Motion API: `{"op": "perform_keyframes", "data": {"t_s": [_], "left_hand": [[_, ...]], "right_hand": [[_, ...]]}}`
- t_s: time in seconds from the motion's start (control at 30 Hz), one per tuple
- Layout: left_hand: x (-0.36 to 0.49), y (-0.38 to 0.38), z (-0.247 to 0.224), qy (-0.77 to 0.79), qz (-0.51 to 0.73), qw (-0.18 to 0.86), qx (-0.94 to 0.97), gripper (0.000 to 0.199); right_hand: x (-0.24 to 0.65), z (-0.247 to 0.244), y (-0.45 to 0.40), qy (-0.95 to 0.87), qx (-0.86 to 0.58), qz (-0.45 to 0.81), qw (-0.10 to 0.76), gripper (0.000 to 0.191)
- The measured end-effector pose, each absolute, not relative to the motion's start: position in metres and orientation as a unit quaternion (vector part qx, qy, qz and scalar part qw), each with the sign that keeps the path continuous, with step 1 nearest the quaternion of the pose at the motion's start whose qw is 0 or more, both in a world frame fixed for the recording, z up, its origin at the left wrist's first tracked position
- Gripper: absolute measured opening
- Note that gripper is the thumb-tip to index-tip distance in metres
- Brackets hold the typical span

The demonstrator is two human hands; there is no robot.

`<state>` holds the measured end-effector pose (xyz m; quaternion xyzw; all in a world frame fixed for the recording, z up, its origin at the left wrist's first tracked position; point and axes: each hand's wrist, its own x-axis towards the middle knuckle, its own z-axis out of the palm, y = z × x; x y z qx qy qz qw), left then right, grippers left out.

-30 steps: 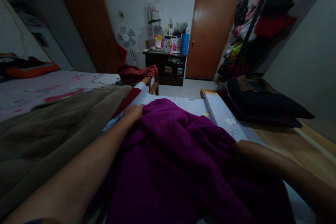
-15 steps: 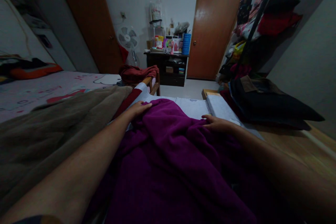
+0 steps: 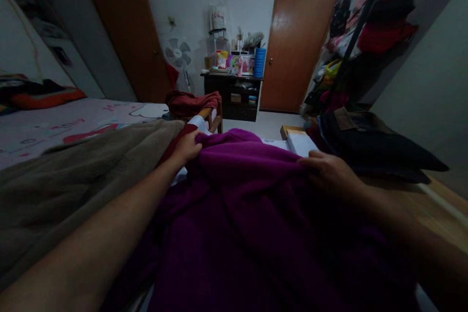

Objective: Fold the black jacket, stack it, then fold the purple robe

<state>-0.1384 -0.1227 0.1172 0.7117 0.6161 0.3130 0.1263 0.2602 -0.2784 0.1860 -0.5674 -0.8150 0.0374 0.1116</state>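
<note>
A large purple cloth (image 3: 248, 195) spreads across the middle and bottom of the view, over a pale surface. My left hand (image 3: 188, 147) is closed on its far left edge. On the right, my right hand (image 3: 325, 168) grips the cloth's far right part with bent fingers. Between the two hands the upper edge is pulled fairly straight, with soft folds below it. The lower part of the cloth is dark and its ends are hard to make out.
A brown blanket (image 3: 91, 175) lies on the bed at left. Dark folded clothes (image 3: 373, 144) are stacked at right. Beyond are a reddish cloth (image 3: 192, 103) on a wooden frame, a white fan (image 3: 179, 53), a black cabinet (image 3: 234, 97) and a door (image 3: 296, 39).
My right hand has moved right and closed on the cloth. My left hand has closed more firmly and shifted slightly left. The cloth between them is lifted and stretched wider.
</note>
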Motion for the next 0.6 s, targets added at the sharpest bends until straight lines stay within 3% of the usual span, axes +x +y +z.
{"op": "perform_keyframes", "data": {"t_s": [0.1,0.23,0.3,0.4,0.47,0.6], "left_hand": [[-0.142,-0.131,0.106,0.655,0.127,0.041,0.744,0.046],[-0.132,-0.140,0.094,0.643,0.044,-0.008,0.764,0.035],[-0.126,-0.142,0.093,0.637,0.046,-0.013,0.769,0.032],[-0.122,-0.140,0.093,0.643,0.041,0.013,0.764,0.031],[-0.124,-0.137,0.093,0.653,0.037,0.029,0.756,0.031],[-0.132,-0.131,0.091,0.664,0.033,0.033,0.746,0.039]], "right_hand": [[0.247,0.171,-0.307,-0.848,-0.450,0.277,-0.043,0.030],[0.243,0.162,-0.300,-0.785,-0.426,0.442,-0.083,0.027],[0.247,0.161,-0.277,-0.752,-0.481,0.449,-0.034,0.037],[0.251,0.151,-0.234,-0.755,-0.585,0.292,0.054,0.032],[0.252,0.136,-0.212,-0.757,-0.615,0.217,0.022,0.024],[0.247,0.098,-0.199,-0.750,-0.607,0.260,-0.028,0.038]]}}
